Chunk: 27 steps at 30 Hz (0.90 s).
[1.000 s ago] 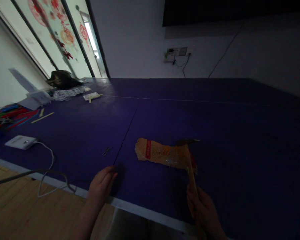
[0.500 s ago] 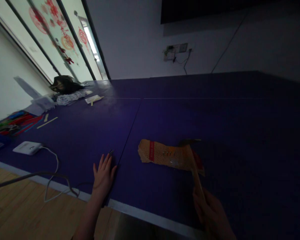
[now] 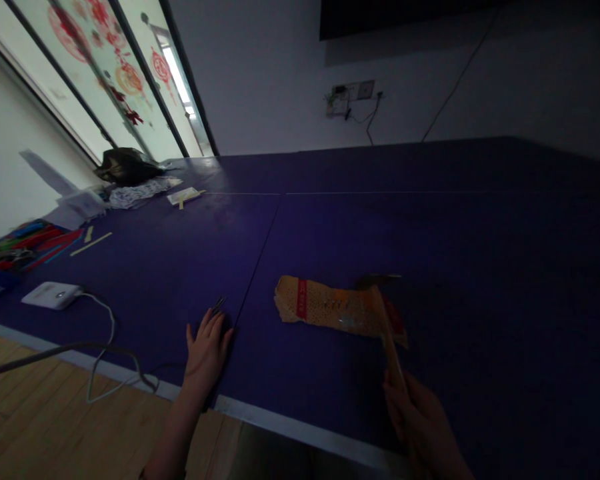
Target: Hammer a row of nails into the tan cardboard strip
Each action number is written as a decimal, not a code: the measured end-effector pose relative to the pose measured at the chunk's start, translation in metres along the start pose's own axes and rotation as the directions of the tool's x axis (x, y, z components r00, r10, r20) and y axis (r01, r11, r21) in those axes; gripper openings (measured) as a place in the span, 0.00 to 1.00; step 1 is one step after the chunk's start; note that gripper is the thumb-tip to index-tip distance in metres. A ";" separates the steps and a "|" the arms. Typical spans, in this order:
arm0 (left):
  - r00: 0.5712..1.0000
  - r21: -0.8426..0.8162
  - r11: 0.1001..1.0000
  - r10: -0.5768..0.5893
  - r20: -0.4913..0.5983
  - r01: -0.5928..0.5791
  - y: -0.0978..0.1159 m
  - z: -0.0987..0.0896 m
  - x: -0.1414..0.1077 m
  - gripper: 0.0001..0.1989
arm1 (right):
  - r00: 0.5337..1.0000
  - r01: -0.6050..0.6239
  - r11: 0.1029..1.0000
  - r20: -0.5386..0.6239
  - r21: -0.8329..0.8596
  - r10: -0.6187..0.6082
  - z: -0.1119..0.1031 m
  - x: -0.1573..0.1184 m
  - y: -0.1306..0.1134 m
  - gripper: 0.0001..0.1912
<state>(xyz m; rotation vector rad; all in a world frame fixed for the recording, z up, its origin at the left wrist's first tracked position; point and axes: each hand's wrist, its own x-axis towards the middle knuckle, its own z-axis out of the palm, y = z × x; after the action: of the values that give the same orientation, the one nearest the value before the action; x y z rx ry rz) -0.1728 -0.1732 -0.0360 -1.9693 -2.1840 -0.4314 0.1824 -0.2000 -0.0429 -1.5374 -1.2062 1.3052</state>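
The left hand (image 3: 207,350) lies palm down near the front edge of the purple bench (image 3: 300,233), its grip slack and wide with the fingers spread, the tips at a few thin metal nails (image 3: 221,304); whether it presses on them or only meets their near ends cannot be told. To its right, the right hand (image 3: 423,417) has its grip closed round the wooden handle of a hammer (image 3: 394,353), which points away from the person. The handle crosses the right end of an orange packet (image 3: 325,308), and the dark head sits just past the packet's far edge; it is too dim there to tell whether the head touches the bench. The packet lies flat, crosswise to the person, with a red band near its left end and more red at its right end. The nails are left of the packet, well apart from it, across a dark seam in the bench. Farther left rests a white device (image 3: 51,295) with a white cable (image 3: 111,327) that hangs over the edge. Behind it are a heap of coloured items (image 3: 27,245), a thin yellow strip (image 3: 91,244) and, at the back, a black bag (image 3: 126,167).
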 end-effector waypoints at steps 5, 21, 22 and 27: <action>1.000 0.024 0.999 -0.030 -0.004 0.030 0.001 -0.001 0.000 0.18 | 1.000 -0.003 1.000 0.005 -0.006 0.003 0.000 0.000 -0.005 0.15; 0.997 0.021 0.998 0.066 0.043 -0.067 -0.001 -0.002 0.001 0.16 | 0.999 -0.046 0.999 0.005 -0.027 0.046 0.003 -0.002 -0.011 0.16; 0.997 0.021 0.998 0.063 0.049 -0.064 -0.001 -0.003 0.001 0.16 | 0.999 -0.048 0.998 -0.003 -0.031 0.048 0.003 -0.002 -0.011 0.16; 0.998 0.023 0.999 0.027 0.056 -0.028 -0.001 0.000 0.001 0.17 | 0.998 -0.052 0.998 0.025 -0.019 0.052 0.003 -0.002 -0.012 0.16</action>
<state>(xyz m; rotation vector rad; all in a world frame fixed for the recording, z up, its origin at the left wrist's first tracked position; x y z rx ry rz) -0.1742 -0.1728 -0.0359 -2.0203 -2.1815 -0.3487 0.1772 -0.1991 -0.0317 -1.5795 -1.2045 1.3540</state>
